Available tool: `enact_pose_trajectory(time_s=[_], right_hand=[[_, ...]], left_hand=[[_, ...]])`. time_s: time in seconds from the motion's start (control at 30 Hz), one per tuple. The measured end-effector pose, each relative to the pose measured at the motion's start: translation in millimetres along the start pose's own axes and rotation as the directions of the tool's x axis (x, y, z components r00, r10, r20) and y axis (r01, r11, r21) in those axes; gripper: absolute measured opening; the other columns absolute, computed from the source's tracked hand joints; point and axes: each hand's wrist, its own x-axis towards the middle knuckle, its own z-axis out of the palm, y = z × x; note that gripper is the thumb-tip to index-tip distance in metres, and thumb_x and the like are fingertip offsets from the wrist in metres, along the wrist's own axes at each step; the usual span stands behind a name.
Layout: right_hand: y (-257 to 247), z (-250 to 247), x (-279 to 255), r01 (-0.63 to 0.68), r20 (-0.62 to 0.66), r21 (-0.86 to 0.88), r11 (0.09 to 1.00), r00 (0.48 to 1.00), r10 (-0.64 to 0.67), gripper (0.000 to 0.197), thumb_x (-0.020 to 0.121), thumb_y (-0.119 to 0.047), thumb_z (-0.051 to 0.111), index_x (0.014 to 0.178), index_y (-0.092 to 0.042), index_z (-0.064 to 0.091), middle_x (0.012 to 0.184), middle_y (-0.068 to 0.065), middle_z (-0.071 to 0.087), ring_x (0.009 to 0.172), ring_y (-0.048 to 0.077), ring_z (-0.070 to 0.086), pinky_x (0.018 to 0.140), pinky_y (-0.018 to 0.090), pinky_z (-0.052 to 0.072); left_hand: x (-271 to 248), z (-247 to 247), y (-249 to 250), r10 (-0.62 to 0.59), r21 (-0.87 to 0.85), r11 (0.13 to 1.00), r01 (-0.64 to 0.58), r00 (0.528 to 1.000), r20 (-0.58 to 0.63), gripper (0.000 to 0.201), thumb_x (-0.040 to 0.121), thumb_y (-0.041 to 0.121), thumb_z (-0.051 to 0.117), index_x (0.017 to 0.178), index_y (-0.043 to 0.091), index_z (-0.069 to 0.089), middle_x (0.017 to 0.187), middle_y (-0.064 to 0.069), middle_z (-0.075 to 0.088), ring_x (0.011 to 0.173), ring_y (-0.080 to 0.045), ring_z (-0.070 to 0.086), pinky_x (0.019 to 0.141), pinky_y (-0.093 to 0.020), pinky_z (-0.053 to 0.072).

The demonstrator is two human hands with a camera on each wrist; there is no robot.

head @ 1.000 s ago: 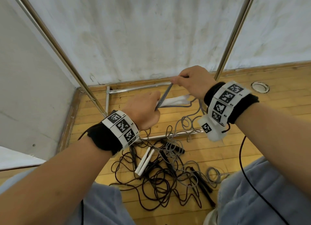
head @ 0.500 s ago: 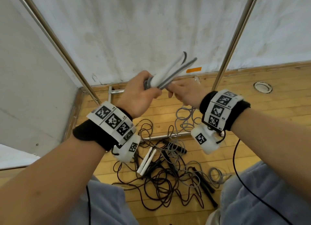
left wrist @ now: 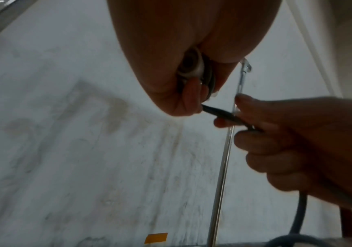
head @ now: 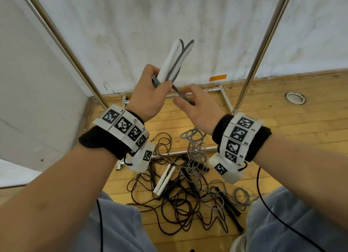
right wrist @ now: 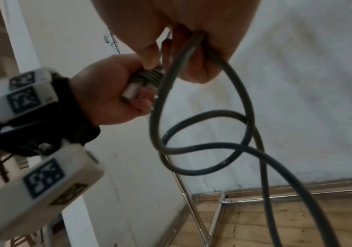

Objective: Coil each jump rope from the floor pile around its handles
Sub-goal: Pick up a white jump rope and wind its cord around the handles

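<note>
My left hand [head: 159, 82] grips a pair of white handles [head: 170, 61] upright, with a few turns of grey rope coiled round their lower end [right wrist: 149, 76]. The grey rope [head: 181, 95] runs down-right from that coil into my right hand [head: 189, 99], which pinches it just beside the left. In the right wrist view the rope [right wrist: 242, 103] hangs from my right hand [right wrist: 181, 50] in loose loops. The left wrist view shows the handles' end [left wrist: 192, 65] inside my left hand [left wrist: 190, 95]. The floor pile [head: 178, 195] of tangled ropes lies below, between my knees.
In the pile lie another pair of white handles [head: 163, 178], black handles [head: 227, 204] and dark brown and grey cords. A metal frame [head: 261, 48] with slanted poles and floor bars stands against the white wall. A round floor socket [head: 295, 98] sits at the right.
Both hands have risen. The handles have swung from pointing down to upright in my left hand. My right hand has come down from above to the lower right, carrying the rope round them.
</note>
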Motion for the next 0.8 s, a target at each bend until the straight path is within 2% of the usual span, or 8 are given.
enact_pose_trajectory(time_s=[0.1,0.2,0.27,0.33,0.43,0.53,0.63,0.8], right_hand=[[9.0,-5.7,3.6,0.019,-0.023,-0.184,0.983,0.999,-0.024,0.016,0.093,-0.032,0.053,0.085,-0.019,0.056,0.067,-0.009,0.047,0.062,0.005,0.045,0.058,0.02,0.033],[16.9,-13.8,10.7,-0.006,-0.036,-0.486,0.874,0.999,-0.013,0.021,0.094,-0.035,0.049,0.094,-0.023,0.066,0.086,-0.005,0.051,0.096,0.02,0.049,0.076,0.029,0.034],[18.3,-12.3,14.9,-0.105,0.021,-0.359,0.928,0.993,0.12,0.02,0.096,-0.031,0.047,0.092,-0.024,0.065,0.089,-0.002,0.06,0.097,0.022,0.055,0.076,0.03,0.042],[16.2,-6.1,14.4,-0.239,0.201,-0.026,0.971,0.95,0.239,0.022,0.097,-0.027,0.047,0.085,-0.021,0.064,0.094,0.004,0.069,0.094,0.022,0.062,0.08,0.036,0.05],[12.8,-2.7,10.7,-0.306,0.359,0.276,0.911,0.912,0.198,0.029,0.099,-0.021,0.043,0.078,-0.016,0.061,0.081,0.006,0.07,0.087,0.021,0.066,0.093,0.046,0.045],[13.1,-2.3,10.7,-0.29,0.294,0.381,0.878,0.938,0.182,0.028,0.1,-0.017,0.039,0.079,-0.011,0.055,0.049,-0.008,0.047,0.048,0.012,0.049,0.068,0.039,0.046],[13.2,-3.0,10.4,-0.262,0.247,0.298,0.918,0.95,0.191,0.029,0.1,-0.021,0.041,0.075,-0.015,0.054,0.044,-0.014,0.037,0.043,0.009,0.032,0.049,0.028,0.031],[5.7,-10.7,8.9,-0.118,0.183,0.038,0.992,0.977,0.11,0.038,0.098,-0.034,0.044,0.063,-0.021,0.056,0.047,-0.007,0.035,0.04,0.009,0.032,0.047,0.024,0.031]], left_hand=[[-1.9,0.7,1.0,0.019,0.027,0.999,-0.019,1.0,0.002,0.019,0.091,0.026,0.056,0.086,0.029,0.038,0.094,-0.027,0.059,0.06,-0.019,0.043,0.054,-0.036,0.037],[-6.6,6.5,3.1,0.022,0.042,0.999,-0.026,0.996,0.091,0.02,0.09,0.028,0.057,0.087,0.029,0.037,0.076,-0.014,0.052,0.056,-0.017,0.039,0.048,-0.032,0.035],[-9.9,12.9,4.6,0.031,0.048,0.998,-0.038,0.99,0.141,0.02,0.09,0.028,0.057,0.086,0.03,0.038,0.079,-0.011,0.054,0.054,-0.015,0.039,0.046,-0.028,0.034],[-10.0,14.9,6.3,0.037,0.034,0.999,-0.042,0.989,0.145,0.019,0.091,0.027,0.057,0.087,0.03,0.039,0.081,-0.012,0.059,0.052,-0.013,0.041,0.049,-0.029,0.035],[-3.6,4.0,5.9,0.039,0.015,0.999,-0.041,0.996,0.08,0.017,0.09,0.027,0.057,0.091,0.027,0.041,0.085,-0.016,0.062,0.053,-0.013,0.042,0.053,-0.032,0.036],[3.6,-9.0,-3.1,0.108,0.178,0.979,-0.101,0.994,-0.03,0.018,0.09,0.029,0.058,0.096,0.021,0.044,0.083,-0.006,0.061,0.057,-0.012,0.046,0.052,-0.021,0.04],[9.1,-21.3,-11.8,0.155,0.32,0.942,-0.103,0.978,-0.141,0.018,0.09,0.028,0.06,0.098,0.022,0.045,0.076,0.012,0.051,0.057,-0.003,0.048,0.044,-0.009,0.036],[16.7,-33.4,-27.5,0.138,0.547,0.836,-0.054,0.984,-0.113,0.016,0.092,0.03,0.055,0.101,0.024,0.044,0.08,0.005,0.055,0.066,-0.013,0.054,0.054,-0.028,0.042]])
